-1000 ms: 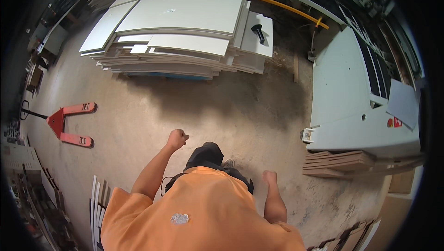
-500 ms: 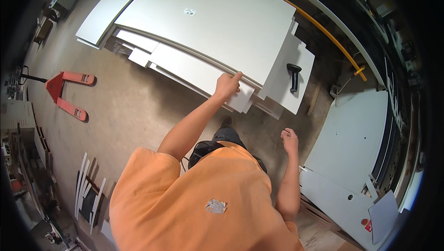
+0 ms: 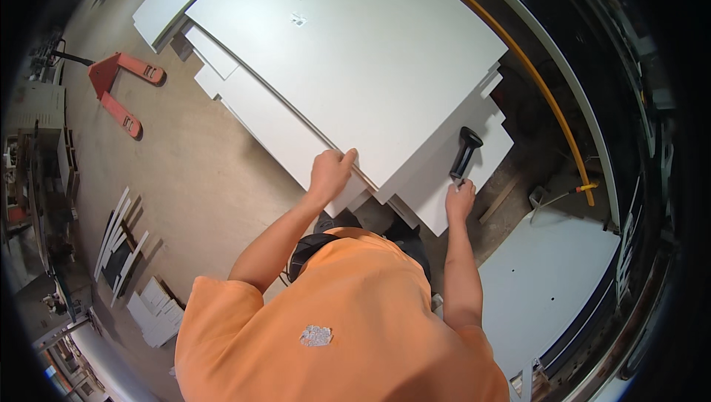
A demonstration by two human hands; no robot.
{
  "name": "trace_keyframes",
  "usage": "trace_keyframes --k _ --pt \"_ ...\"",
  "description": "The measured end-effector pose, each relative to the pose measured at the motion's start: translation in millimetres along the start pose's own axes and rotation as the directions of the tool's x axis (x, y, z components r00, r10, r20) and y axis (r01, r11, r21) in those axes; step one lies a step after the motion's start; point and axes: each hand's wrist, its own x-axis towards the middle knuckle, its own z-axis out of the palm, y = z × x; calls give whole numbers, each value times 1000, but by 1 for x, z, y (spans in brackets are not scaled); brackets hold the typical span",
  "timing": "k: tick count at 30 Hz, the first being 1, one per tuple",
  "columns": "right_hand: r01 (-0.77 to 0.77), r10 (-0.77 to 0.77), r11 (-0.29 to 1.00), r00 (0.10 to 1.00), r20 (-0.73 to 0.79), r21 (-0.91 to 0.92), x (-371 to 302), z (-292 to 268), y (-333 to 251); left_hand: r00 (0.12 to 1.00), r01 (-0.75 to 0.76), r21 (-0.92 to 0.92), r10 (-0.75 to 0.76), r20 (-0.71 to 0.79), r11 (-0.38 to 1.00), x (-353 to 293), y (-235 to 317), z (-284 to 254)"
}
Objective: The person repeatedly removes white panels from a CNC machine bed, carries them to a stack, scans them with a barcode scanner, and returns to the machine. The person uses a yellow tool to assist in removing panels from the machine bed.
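A large white panel (image 3: 348, 54) lies on top of a stack of white boards. My left hand (image 3: 331, 176) is closed on its near edge, close to the near corner, with the thumb on top and the other fingers partly hidden below. A black handheld barcode scanner (image 3: 465, 152) lies on a lower white board (image 3: 438, 198) that juts out at the right of the stack. My right hand (image 3: 460, 198) is at the lower end of the scanner's handle, its fingertips pinched there. The scanner still rests on the board.
A red pallet jack (image 3: 105, 76) stands on the floor at left, with white strips (image 3: 112, 235) lying nearer. Behind the stack runs a yellow hose-like line (image 3: 544, 80). At right is another large white sheet (image 3: 552, 276) beside a dark machine frame.
My right hand has moved forward from free air to the scanner's handle. My left hand stays on the panel's edge. The whole view has turned, and the stack appears closer to me.
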Motion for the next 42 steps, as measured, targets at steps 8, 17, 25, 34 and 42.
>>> trace_keyframes --k 8,17,25,34,42 --pt "68 -114 982 956 270 175 67 -26 -17 966 -25 150 63 -251 988 -51 63 57" --pt "-308 111 844 901 420 439 112 -13 -48 975 -205 256 174 137 945 -41 145 192" --pt "519 -698 677 677 233 521 1 -123 -85 993 -108 83 112 -37 991 -60 156 168" --pt "675 -672 736 737 -72 45 214 -121 -178 907 61 -507 -259 -331 860 -58 64 49" --pt "673 -662 701 737 -133 235 215 -60 -158 956 221 -413 -279 -86 884 -67 44 45"
